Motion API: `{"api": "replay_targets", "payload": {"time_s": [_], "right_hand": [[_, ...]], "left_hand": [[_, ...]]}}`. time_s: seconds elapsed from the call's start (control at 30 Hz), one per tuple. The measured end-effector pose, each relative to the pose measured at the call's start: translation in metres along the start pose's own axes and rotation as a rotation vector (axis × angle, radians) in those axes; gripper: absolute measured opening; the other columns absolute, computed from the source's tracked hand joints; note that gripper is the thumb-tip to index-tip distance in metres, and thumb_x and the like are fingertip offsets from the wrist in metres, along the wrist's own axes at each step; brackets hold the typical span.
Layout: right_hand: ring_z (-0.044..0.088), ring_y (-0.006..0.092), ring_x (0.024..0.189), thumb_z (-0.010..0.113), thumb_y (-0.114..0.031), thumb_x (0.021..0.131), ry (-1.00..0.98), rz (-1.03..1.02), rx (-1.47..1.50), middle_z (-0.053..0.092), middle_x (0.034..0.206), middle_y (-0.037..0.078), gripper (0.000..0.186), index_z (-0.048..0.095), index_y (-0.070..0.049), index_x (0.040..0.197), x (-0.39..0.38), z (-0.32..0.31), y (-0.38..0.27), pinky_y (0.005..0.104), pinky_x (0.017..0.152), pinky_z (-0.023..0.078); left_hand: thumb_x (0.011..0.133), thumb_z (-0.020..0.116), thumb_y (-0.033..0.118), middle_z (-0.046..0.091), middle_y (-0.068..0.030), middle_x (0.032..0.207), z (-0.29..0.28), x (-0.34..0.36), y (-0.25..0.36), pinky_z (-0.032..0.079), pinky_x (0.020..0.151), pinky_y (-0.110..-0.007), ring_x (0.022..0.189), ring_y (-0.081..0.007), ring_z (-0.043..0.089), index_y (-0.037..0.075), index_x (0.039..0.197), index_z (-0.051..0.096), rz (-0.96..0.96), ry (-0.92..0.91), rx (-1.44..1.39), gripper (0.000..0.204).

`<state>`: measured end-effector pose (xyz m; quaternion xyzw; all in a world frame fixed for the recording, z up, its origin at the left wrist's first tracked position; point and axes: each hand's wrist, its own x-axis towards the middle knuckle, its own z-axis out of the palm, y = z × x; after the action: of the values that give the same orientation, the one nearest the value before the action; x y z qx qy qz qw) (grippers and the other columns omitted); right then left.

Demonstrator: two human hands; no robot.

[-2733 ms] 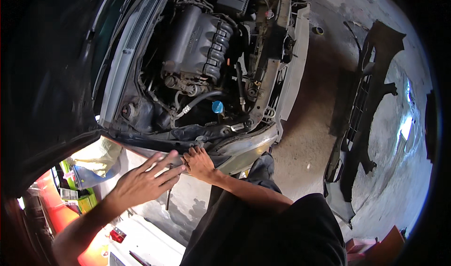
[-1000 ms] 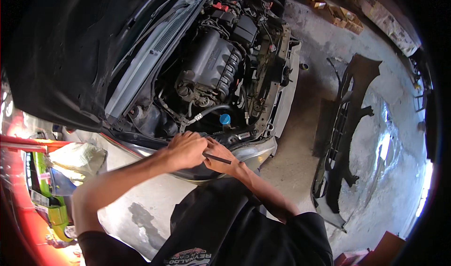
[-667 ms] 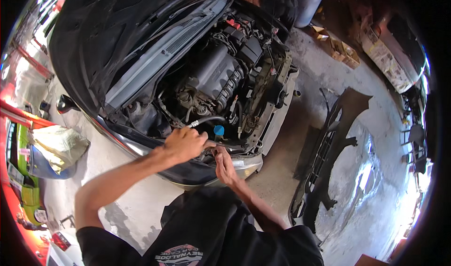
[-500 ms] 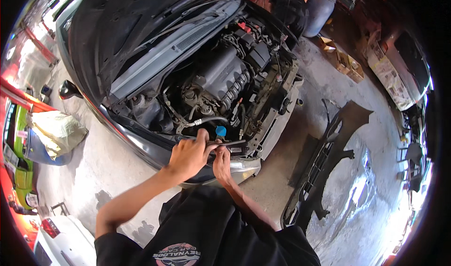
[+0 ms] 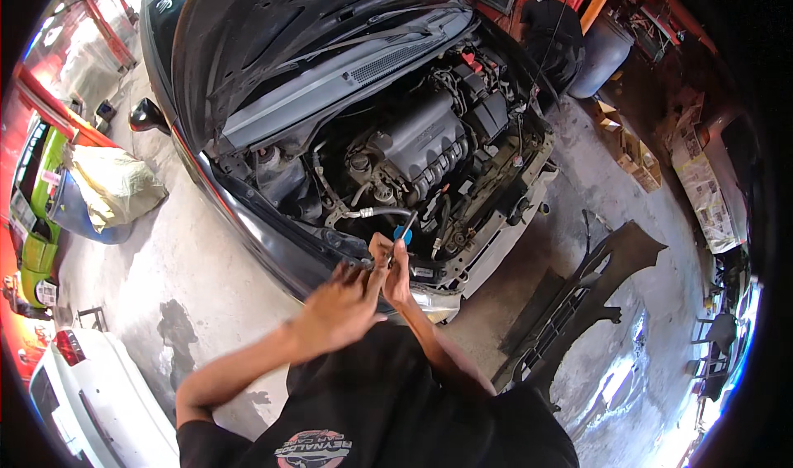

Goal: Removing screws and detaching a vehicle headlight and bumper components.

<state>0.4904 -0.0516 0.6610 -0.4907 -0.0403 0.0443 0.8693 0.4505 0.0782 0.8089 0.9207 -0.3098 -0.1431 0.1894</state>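
My right hand (image 5: 398, 280) is closed around a thin metal rod-shaped tool (image 5: 409, 223), its free end pointing up over the front corner of the engine bay. The tool's exact kind is hard to make out. My left hand (image 5: 337, 309) is beside the right one, its fingers blurred by motion and reaching toward the right fingers; whether it grips anything is hidden. Just behind the tool shows a round blue cap (image 5: 401, 235), partly covered. Beyond both hands lies the dark car's open engine bay, with a grey engine cover (image 5: 425, 137) and a silver-ended hose (image 5: 376, 213).
The raised hood (image 5: 281, 38) stands at the far left. A detached black bumper cover (image 5: 619, 249) lies on the floor at right. Someone in black (image 5: 552, 34) is behind the car near a blue-grey drum (image 5: 603, 59). A white car (image 5: 103, 385) is at lower left.
The tool has swung from nearly level to steeply upward in my right hand. My left hand has drawn back toward my body. The view has shifted, moving the car rightward in the picture.
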Motion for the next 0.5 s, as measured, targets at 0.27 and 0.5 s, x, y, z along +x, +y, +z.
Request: {"api": "replay_targets", "payload": {"time_s": [0.27,0.5], "right_hand": [[0.044,0.0118,0.083,0.028,-0.056,0.097,0.009,-0.031,-0.023,0.048,0.094,0.002,0.057,0.047,-0.006,0.116,-0.02,0.01,0.016,0.029,0.071,0.037],[0.048,0.0155,0.068,0.047,-0.039,0.097,-0.097,-0.178,-0.484,0.057,0.079,0.009,0.043,0.056,0.002,0.1,-0.036,-0.005,-0.017,0.032,0.063,0.041]], "left_hand": [[0.051,0.078,0.057,0.047,-0.0084,0.138,-0.064,0.084,-0.03,0.021,0.115,-0.047,0.14,-0.0316,0.024,0.001,0.122,0.056,0.71,-0.264,0.459,0.093],[0.053,0.06,0.08,0.059,-0.0161,0.097,-0.054,0.098,-0.036,0.023,0.114,-0.048,0.105,-0.034,0.054,-0.005,0.087,0.058,0.898,-0.336,0.387,0.091]]}}
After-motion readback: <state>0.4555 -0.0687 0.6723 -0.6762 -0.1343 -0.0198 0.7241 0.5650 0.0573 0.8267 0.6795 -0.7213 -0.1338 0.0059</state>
